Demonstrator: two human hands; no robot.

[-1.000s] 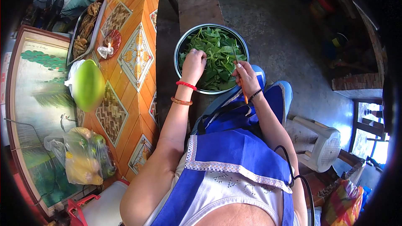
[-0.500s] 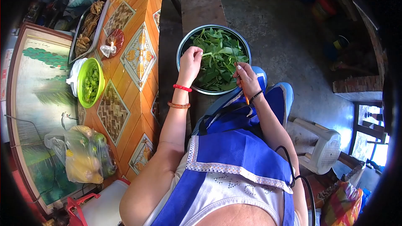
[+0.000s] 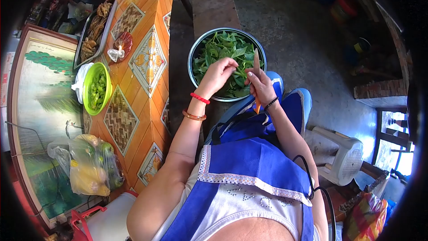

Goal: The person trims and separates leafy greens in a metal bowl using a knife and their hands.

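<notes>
Leafy green stems [image 3: 223,47] lay in a loose heap inside the round metal bowl [image 3: 191,58], which was in front of my knees; on what it rested, I could not tell. My left hand [image 3: 217,76] was above the heap, with the fingers bent close together beside a pale stem. Whether they pinched this stem, I could not tell. My right hand [image 3: 262,88] had its fingers closed around a knife [image 3: 257,62], with the orange handle toward me and the blade pointing over the leaves.

I judged the greens to be very light, the leaves soft and easy to bruise, perhaps a little slippery if wet. The stems seemed firmer, so the better place to take hold was the stem, not the leaf. Tangled neighbours could come up together with one piece.

The blade was the main obstacle, as it stood just beside my left fingers. The bowl's raised rim also limited a low approach from the side. To my left, the patterned table [image 3: 149,60] carried a lime-green basin [image 3: 109,91] with small green vegetables, a knotted red plastic bag [image 3: 123,47] and a metal tray [image 3: 106,35] of brown, dried-looking pieces.
</notes>
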